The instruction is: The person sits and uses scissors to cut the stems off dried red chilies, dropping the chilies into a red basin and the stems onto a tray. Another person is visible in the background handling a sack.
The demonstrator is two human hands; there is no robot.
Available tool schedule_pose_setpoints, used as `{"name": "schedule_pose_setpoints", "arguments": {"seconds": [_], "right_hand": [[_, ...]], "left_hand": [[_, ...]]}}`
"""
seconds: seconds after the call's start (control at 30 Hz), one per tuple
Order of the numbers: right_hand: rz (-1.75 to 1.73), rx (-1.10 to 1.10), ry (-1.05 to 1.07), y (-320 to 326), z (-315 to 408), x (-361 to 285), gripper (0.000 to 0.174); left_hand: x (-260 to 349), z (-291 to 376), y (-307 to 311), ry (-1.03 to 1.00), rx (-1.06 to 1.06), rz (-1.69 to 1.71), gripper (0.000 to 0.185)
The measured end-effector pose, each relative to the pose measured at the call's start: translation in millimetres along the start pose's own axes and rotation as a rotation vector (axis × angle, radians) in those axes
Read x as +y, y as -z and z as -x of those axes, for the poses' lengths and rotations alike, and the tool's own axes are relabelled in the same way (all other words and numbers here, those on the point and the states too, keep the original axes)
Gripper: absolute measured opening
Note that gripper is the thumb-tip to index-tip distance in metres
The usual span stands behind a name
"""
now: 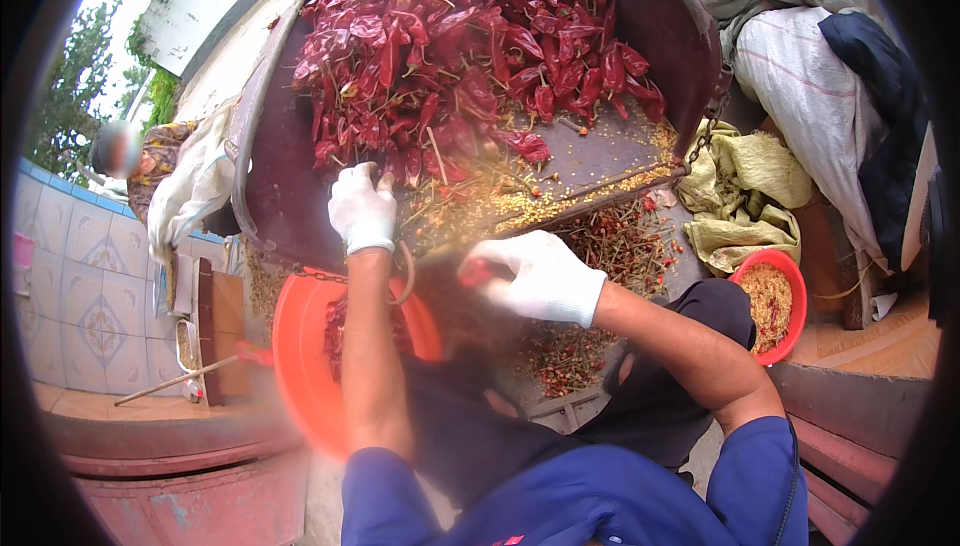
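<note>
Dried red chili peppers [450, 36] fill much of a large dark metal tray [270, 171]. At their lower left edge, my left hand [364, 205] in a white knit glove touches the peppers; whether its fingers grip one is unclear. My right hand [536, 276], gloved too, hovers just below the tray's front edge with a small blurred red piece, apparently chili, between its fingers. Yellow chili seeds [532, 205] and loose stems lie along that edge. Under my left forearm stands an orange plastic basin [300, 343] with red chilies inside, partly hidden.
Stems and caps [622, 246] are heaped on the ground below the tray. A red bowl of seeds [769, 313] stands right of my knee. Yellow-green woven sacks [750, 186] and white sacks [810, 58] lie at the right. Chains hang at the tray's corners. Another person [165, 163] is at the left.
</note>
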State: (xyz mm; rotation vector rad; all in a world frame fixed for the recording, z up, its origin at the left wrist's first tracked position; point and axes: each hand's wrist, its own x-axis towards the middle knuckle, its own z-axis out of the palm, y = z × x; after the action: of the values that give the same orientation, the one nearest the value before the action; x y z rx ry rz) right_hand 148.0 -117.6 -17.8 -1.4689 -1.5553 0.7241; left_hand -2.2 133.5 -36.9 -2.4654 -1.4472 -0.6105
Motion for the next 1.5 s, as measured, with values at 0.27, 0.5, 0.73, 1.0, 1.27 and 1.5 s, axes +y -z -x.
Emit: {"name": "schedule_pose_setpoints", "arguments": {"seconds": [0.27,0.5,0.73,1.0,1.27,1.5], "right_hand": [[0.017,0.015,-0.023,2,-2,-1,0.019],[-0.034,0.066,-0.07,7,-3,0,0.028],[-0.048,0.054,-0.065,7,-3,-5,0.029],[0.088,0.334,0.062,14,-4,-2,0.041],[0.254,0.508,0.182,20,-15,6,0.059],[0.359,0.588,0.228,25,-14,4,0.046]], "left_hand": [[1,0,7,0.011,-0.101,-0.017,0.019],[4,4,16,-0.038,-0.028,0.185,0.024],[2,1,9,-0.181,-0.084,-0.032,0.033],[31,21,63,0.283,-0.455,1.132,0.026],[66,53,97,0.194,-0.804,1.472,0.02],[78,65,97,0.165,-0.764,1.468,0.023]]}}
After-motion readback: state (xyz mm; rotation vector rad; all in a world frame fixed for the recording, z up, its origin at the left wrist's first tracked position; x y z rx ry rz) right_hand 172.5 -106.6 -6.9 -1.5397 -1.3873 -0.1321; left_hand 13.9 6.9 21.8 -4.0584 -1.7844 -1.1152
